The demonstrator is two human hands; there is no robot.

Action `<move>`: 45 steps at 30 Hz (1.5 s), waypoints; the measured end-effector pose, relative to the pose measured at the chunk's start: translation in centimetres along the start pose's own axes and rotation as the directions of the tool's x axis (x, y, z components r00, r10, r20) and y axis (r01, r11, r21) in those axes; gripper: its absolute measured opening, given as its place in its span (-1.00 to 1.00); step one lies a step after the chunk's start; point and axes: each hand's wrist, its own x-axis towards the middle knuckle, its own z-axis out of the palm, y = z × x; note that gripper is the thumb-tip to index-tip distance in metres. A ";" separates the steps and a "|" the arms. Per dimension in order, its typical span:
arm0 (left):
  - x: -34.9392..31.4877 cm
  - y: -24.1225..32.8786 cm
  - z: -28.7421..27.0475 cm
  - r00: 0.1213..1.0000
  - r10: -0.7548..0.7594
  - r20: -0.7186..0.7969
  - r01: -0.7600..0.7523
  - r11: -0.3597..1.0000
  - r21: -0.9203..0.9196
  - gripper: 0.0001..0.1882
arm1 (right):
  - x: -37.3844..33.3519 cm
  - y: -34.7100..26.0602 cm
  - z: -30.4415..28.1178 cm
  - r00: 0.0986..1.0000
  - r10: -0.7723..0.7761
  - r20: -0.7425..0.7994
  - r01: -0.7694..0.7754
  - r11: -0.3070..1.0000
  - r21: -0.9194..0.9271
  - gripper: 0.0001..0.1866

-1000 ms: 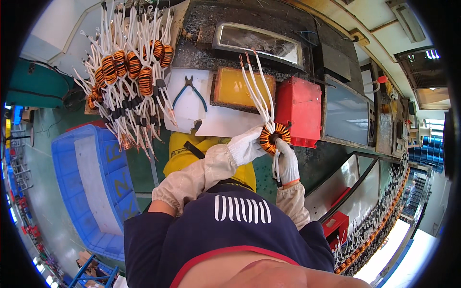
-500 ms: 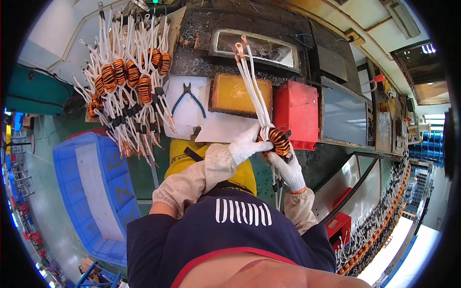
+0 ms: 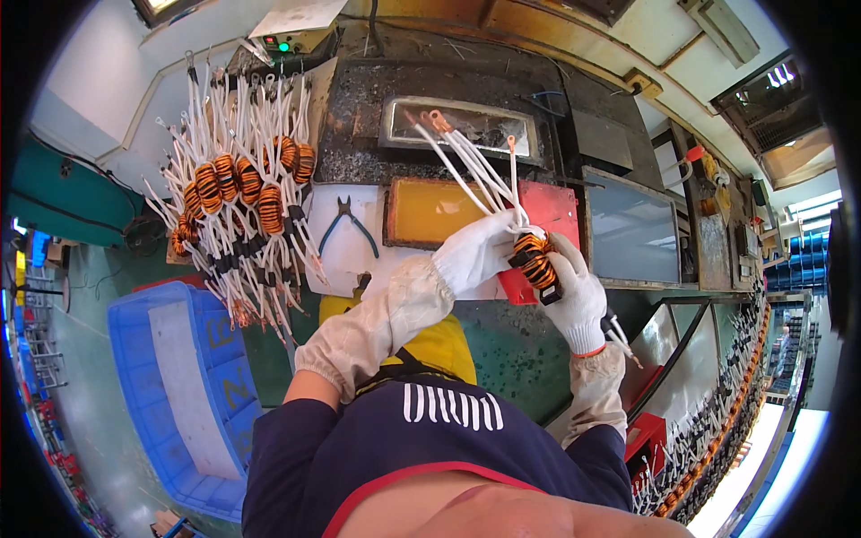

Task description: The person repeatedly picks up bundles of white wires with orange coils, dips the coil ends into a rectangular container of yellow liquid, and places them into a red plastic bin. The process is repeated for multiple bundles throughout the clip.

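Wound coil (image 3: 535, 260) held between two gloved hands above the bench's near edge; the step appears to be positioning its leads.
Left hand (image 3: 484, 254) closes about the base of the white leads (image 3: 473, 168); right hand (image 3: 577, 300) curls round the coil's side. Any next move calls for a firm grip and control of the splayed leads. Coil is tilted, orange-and-black banded; upper leads end in copper-coloured tips, some with ring lugs (image 3: 438, 120).
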 end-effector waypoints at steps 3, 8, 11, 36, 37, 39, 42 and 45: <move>2.9 -0.3 -1.8 0.999 0.035 -0.031 -0.035 0.999 -0.029 -0.74 | 1.6 1.5 -1.2 0.991 -0.123 0.052 0.129 0.984 -0.124 -0.45; 5.5 -0.5 -1.4 0.983 0.165 -0.079 -0.169 0.985 -0.042 -0.67 | 3.5 3.2 -2.8 0.983 -0.137 0.119 0.162 0.960 -0.230 -0.47; 6.3 0.0 -1.2 0.983 0.180 -0.040 -0.184 0.979 -0.090 -0.63 | 4.5 4.6 -2.9 0.980 -0.164 0.115 0.186 0.956 -0.225 -0.49; 12.5 1.9 -3.9 0.928 0.115 -0.354 -0.182 0.970 -0.163 -0.68 | 10.6 7.9 -2.1 0.919 -0.262 0.294 0.339 0.907 -0.252 -0.65; 12.7 1.9 -4.2 0.922 0.116 -0.369 -0.181 0.973 -0.146 -0.69 | 10.7 7.8 -2.1 0.917 -0.259 0.303 0.338 0.909 -0.245 -0.66; 12.8 1.9 -4.8 0.931 0.123 -0.345 -0.179 0.975 -0.133 -0.69 | 10.9 7.8 -2.0 0.914 -0.274 0.298 0.352 0.902 -0.249 -0.66; 13.2 2.0 -5.2 0.939 0.116 -0.324 -0.163 0.979 -0.121 -0.68 | 11.0 8.1 -1.8 0.912 -0.262 0.316 0.347 0.904 -0.250 -0.60; 13.2 2.2 -4.3 0.921 0.102 -0.375 -0.150 0.983 -0.102 -0.66 | 11.2 8.2 -1.8 0.908 -0.259 0.329 0.347 0.905 -0.246 -0.63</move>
